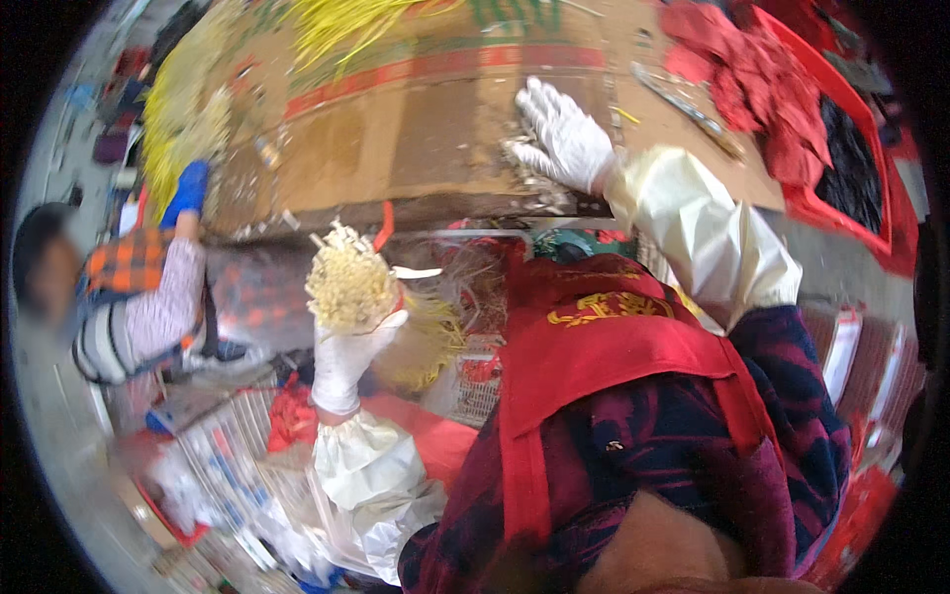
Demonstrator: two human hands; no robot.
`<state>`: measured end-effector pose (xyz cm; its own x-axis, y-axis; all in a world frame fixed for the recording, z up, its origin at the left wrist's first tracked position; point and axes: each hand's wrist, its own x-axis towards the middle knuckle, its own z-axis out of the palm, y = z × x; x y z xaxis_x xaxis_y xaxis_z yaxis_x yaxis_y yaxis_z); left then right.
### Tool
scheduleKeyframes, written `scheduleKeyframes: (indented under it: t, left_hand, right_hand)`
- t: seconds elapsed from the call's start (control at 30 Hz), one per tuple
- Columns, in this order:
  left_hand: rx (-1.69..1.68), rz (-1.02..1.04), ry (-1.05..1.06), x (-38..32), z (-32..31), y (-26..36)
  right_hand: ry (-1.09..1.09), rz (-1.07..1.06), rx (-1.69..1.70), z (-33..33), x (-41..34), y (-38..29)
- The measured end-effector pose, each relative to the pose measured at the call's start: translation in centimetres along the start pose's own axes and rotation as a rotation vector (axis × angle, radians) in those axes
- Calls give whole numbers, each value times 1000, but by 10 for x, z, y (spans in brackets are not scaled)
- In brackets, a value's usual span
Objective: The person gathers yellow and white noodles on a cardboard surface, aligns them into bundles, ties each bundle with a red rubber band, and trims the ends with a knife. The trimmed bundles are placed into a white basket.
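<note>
My left hand [349, 364], in a white glove, grips a bundle of thin yellow stalks [350, 286] whose pale cut ends face the camera; the strands hang down behind the wrist. A red band circles the bundle. With fingers apart, my right hand [568, 141], also white-gloved, rests on the cardboard-covered table [438, 141] by its near edge. Small pale scraps [545, 185] lie beside and under this hand. To its right is a long thin tool [690, 108], its exact kind unclear. Yellow strands [349, 30] lie at the table's far side.
At left, a co-worker's blue-gloved hand [189, 189] touches another yellow bundle [159, 134]. Crumpled red cloth [757, 89] and a red-rimmed tray [853, 111] with dark contents occupy the right. Plastic crates and bags [230, 468] stand below left.
</note>
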<state>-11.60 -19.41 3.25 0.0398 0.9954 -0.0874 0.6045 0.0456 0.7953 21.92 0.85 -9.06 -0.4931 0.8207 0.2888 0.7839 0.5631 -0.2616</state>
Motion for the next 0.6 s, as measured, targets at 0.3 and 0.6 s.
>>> scheduleKeyframes:
  t: [0.3,0.6]
  left_hand:
    - [94,-176,210,-50,-24,-3]
    - [323,-428,336,-66,-45,24]
  right_hand:
    - [-177,-583,692,2,5,-116]
    - [-533,-581,918,-37,2,-132]
